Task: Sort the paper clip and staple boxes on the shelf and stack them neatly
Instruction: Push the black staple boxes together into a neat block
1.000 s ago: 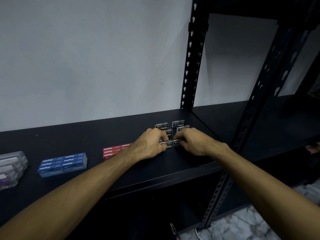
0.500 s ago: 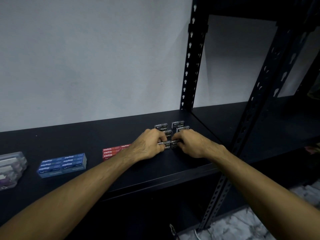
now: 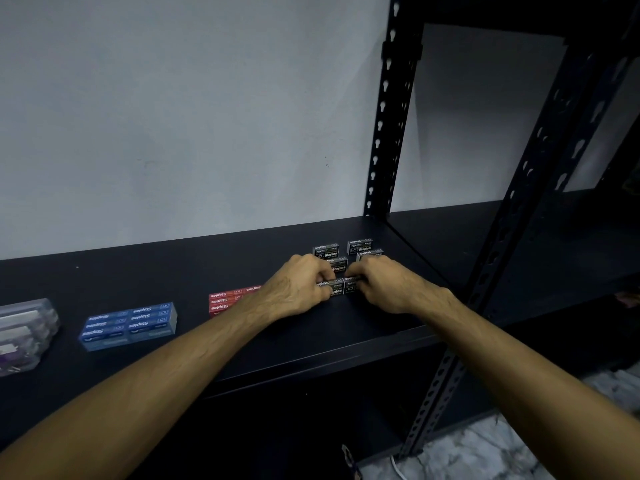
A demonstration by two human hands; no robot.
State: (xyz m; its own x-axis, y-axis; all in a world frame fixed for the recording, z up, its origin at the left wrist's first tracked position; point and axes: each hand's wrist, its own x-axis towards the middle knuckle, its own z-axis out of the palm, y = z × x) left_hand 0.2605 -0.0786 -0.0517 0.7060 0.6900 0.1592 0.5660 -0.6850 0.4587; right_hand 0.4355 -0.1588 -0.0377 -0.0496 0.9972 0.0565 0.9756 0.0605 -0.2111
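Note:
On the black shelf [image 3: 173,271], several small black staple boxes lie at the right. My left hand [image 3: 298,289] pinches one black box [image 3: 331,288] and my right hand [image 3: 384,287] pinches the black box [image 3: 350,285] beside it; the two boxes touch end to end. Behind my hands sit more black staple boxes [image 3: 326,250], [image 3: 360,246], partly hidden. A red stack of staple boxes [image 3: 225,301] lies left of my left wrist, partly covered by it. Further left is a blue stack of staple boxes [image 3: 130,323]. Clear paper clip boxes [image 3: 24,332] stand at the far left.
A perforated black upright [image 3: 388,133] rises behind the black boxes and another upright [image 3: 512,216] stands at the shelf's front right. A white wall backs the shelf. A second shelf bay [image 3: 519,244] continues to the right. Marbled floor [image 3: 485,452] shows below.
Both hands stay on the two black boxes at the front; they have edged slightly closer together. Nothing else on the shelf has moved.

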